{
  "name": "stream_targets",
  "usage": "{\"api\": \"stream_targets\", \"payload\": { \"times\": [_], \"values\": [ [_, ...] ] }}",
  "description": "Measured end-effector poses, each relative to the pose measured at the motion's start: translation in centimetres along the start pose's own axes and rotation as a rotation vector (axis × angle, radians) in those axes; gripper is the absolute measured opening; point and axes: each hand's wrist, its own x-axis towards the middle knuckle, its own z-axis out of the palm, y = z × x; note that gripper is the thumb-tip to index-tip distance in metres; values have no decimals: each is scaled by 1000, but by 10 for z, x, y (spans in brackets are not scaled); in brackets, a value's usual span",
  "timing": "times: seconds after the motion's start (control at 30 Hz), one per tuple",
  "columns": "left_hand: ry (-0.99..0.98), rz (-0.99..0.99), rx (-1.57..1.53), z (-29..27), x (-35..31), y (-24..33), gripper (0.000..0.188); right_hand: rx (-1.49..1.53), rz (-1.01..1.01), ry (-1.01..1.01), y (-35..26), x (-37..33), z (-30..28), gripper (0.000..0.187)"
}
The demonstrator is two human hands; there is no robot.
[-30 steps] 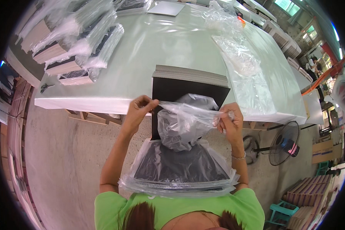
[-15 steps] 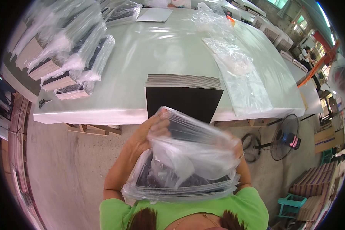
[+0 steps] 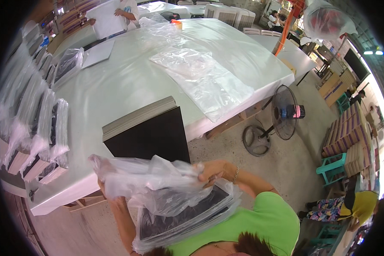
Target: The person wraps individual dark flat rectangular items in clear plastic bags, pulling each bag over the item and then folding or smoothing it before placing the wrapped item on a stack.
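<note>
Between my hands stretches a crumpled clear plastic bag (image 3: 149,187), partly smeared by motion. My right hand (image 3: 212,170) grips its edge, fingers closed. The left hand (image 3: 101,168) holds the other end, its fingers partly veiled by the film. Below the film, close against my body, lie dark flat boards (image 3: 181,219) wrapped in clear plastic. Just beyond my hands, a stack of black-faced boards (image 3: 151,136) with pale edges stands at the table's near edge.
Several bagged stacks (image 3: 38,123) line the left of the covered table (image 3: 123,89). Flat plastic bags (image 3: 200,77) lie farther right. A pedestal fan (image 3: 283,112) stands beside the table. Across it, a person holds a white sheet (image 3: 108,19). Someone in yellow (image 3: 365,207) is at far right.
The view has swung to the right, so the table appears tilted. My hands still hold the bag, now bunched lower and spread wider, with the right hand more exposed.
</note>
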Motion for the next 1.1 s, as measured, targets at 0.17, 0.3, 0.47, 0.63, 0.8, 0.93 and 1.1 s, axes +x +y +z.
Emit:
{"api": "stream_targets", "payload": {
  "times": [0.17, 0.3, 0.47, 0.63, 0.8, 0.93, 1.1],
  "values": [
    [-130, 21, 118, -7, -14, -7, 64, 150, -640, 713, -42, -5, 16, 39],
    [-466, 86, 445, -51, -2, -16, 71, 602, -692, 89, -61, 4, 28, 48],
    [-502, 357, -118, -75, -7, 4, 62, 6, -352, 293, -19, 1, -10, 48],
    [-296, 403, -6, -30, -25, 48, 43, -1072, -391, 235, 5, -42, -61, 44],
    [258, 535, 779, -10, 1, 46, 30, -463, -384, 752, -91, -26, 23, 32],
    [628, 950, 1079, 8, 24, 50, 38, -984, -582, 1072, -96, 17, 11, 16],
    [887, 1088, 1593, 41, 22, 52, 67, -1333, -1033, 1215, -94, 60, 15, 35]
  ]
}}
